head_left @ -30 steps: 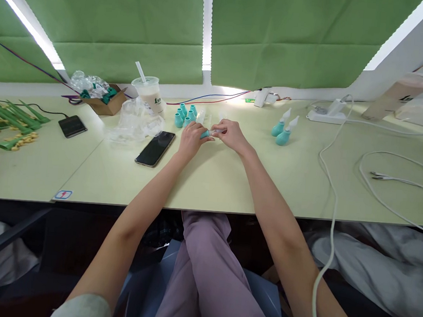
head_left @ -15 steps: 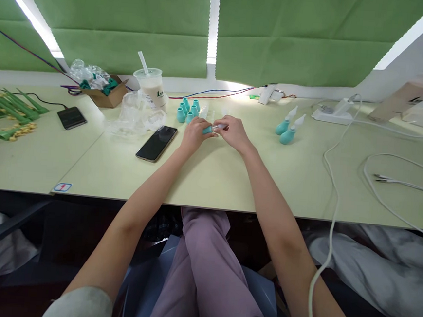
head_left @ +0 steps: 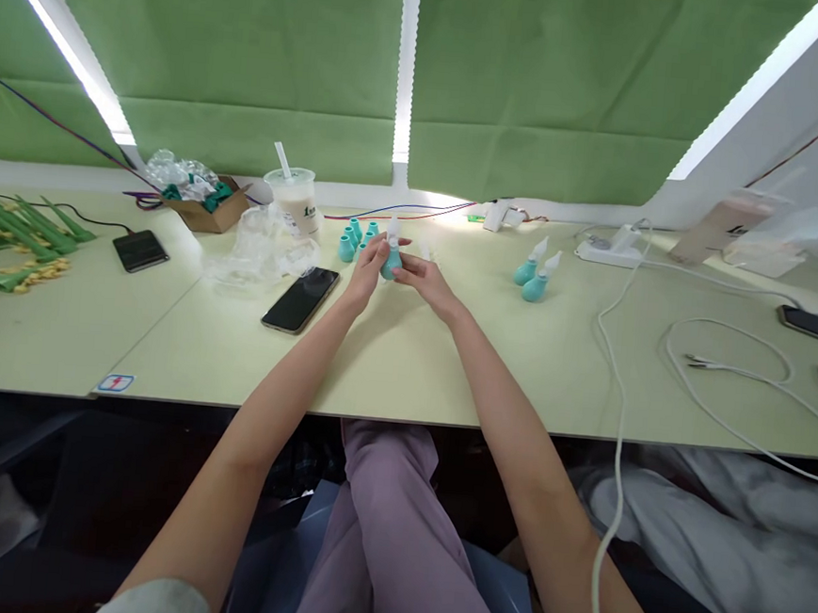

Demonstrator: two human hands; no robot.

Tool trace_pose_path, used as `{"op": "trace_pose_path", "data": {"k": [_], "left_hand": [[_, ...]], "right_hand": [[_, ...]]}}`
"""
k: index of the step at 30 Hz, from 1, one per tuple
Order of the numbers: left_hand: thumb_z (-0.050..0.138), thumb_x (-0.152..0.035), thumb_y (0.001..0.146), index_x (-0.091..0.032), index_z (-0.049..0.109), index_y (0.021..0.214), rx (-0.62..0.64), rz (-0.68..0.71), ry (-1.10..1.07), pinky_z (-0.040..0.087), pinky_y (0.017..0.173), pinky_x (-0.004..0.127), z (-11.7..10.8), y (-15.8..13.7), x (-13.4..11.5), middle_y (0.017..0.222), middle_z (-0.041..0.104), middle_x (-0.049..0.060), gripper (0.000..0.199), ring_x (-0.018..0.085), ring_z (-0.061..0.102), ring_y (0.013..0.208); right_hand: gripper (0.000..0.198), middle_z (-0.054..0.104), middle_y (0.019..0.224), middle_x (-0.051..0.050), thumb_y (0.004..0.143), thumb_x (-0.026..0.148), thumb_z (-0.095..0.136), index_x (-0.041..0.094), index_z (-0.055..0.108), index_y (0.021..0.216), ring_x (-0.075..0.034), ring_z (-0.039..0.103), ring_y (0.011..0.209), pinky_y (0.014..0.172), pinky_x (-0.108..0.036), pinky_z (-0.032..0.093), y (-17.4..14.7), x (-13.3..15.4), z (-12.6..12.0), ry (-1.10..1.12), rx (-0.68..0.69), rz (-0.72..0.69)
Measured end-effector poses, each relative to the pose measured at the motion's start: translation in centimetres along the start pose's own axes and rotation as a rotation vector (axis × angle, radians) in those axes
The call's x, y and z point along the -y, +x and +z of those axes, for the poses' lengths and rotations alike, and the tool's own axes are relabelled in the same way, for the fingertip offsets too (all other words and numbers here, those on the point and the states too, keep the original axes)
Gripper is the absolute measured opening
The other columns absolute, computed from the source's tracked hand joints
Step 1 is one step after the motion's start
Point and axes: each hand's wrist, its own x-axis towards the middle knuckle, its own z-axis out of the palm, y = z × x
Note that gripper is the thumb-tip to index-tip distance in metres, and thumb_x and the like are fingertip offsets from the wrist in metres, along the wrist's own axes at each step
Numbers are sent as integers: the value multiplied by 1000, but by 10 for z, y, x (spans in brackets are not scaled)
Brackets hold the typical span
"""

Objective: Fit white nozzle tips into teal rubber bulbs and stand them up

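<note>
Between my two hands is a teal bulb syringe (head_left: 391, 264), held upright with its clear nozzle pointing up. My left hand (head_left: 367, 270) wraps its left side, fingers closed against it. The fingers of my right hand (head_left: 425, 279) press on the bulb from the right. Just behind my left hand stand several teal bulbs (head_left: 347, 246) without nozzles, partly hidden by the fingers. Some clear nozzles (head_left: 426, 249) lie behind my right hand, hard to make out. Off to the right, two bulb syringes (head_left: 535, 287) with nozzles fitted rest on the table.
A black phone (head_left: 301, 300) lies left of my forearm. Behind it are a crumpled plastic bag (head_left: 254, 247), a drink cup (head_left: 294, 201) and a cardboard box (head_left: 210, 212). A white cable (head_left: 619, 380) runs from the power strip (head_left: 608, 254) over the table's front edge.
The bulb syringe has turned from lying sideways to upright, nozzle up. My right hand has shifted from the nozzle to the bulb. The camera view has tilted up slightly.
</note>
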Motion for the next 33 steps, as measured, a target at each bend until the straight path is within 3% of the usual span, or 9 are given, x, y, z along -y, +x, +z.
{"op": "trace_pose_path", "data": {"k": [6, 10, 14, 18, 22, 29, 33], "left_hand": [[29, -56, 95, -27, 64, 114, 52, -55, 22, 41, 106, 41, 0, -2, 0, 135, 55, 4, 50, 23, 49, 128], [23, -58, 95, -29, 62, 120, -93, -80, 173, 33, 111, 42, -10, 3, 6, 139, 52, 3, 54, 22, 42, 134], [21, -62, 93, -21, 64, 117, -260, -133, 200, 37, 107, 41, -28, 12, 14, 132, 57, 8, 63, 24, 48, 127], [22, -56, 96, -18, 66, 104, -429, -184, 165, 42, 102, 40, -44, 18, 19, 120, 63, 10, 59, 23, 55, 117], [22, -51, 97, -17, 66, 98, -505, -198, 180, 43, 101, 41, -53, 19, 22, 113, 66, 11, 55, 22, 57, 110], [23, -58, 95, -18, 64, 93, -493, -160, 240, 43, 100, 42, -57, 19, 32, 103, 67, 11, 58, 22, 59, 104], [24, -60, 94, -18, 65, 92, -470, -120, 282, 43, 98, 40, -58, 19, 39, 99, 67, 10, 58, 21, 60, 101]], "right_hand": [[54, 69, 98, -5, 60, 52, 76, 18, 70, 102, -18, 61, 86, 82, -34, 51, -5, 12, 10, -63, -98, -13], [41, 65, 78, -1, 61, 51, 73, 16, 70, 82, -16, 59, 77, 78, -31, 49, -3, 9, 1, -129, -224, -42], [38, 56, 62, 1, 62, 54, 68, 16, 63, 64, -15, 55, 68, 68, -29, 47, 0, -1, -24, -191, -455, -39], [42, 60, 68, -1, 59, 56, 69, 16, 64, 72, -16, 57, 70, 70, -30, 49, 1, -10, -52, -177, -575, -39], [43, 65, 80, -2, 62, 54, 68, 17, 67, 84, -16, 58, 76, 75, -30, 48, 0, -15, -64, -187, -629, -57], [29, 54, 59, 1, 70, 45, 59, 17, 62, 66, -14, 47, 62, 66, -29, 40, -5, -24, -71, -561, -717, 9], [30, 63, 70, -1, 69, 46, 60, 18, 65, 77, -15, 50, 65, 69, -29, 41, -8, -27, -73, -556, -730, 59]]}}
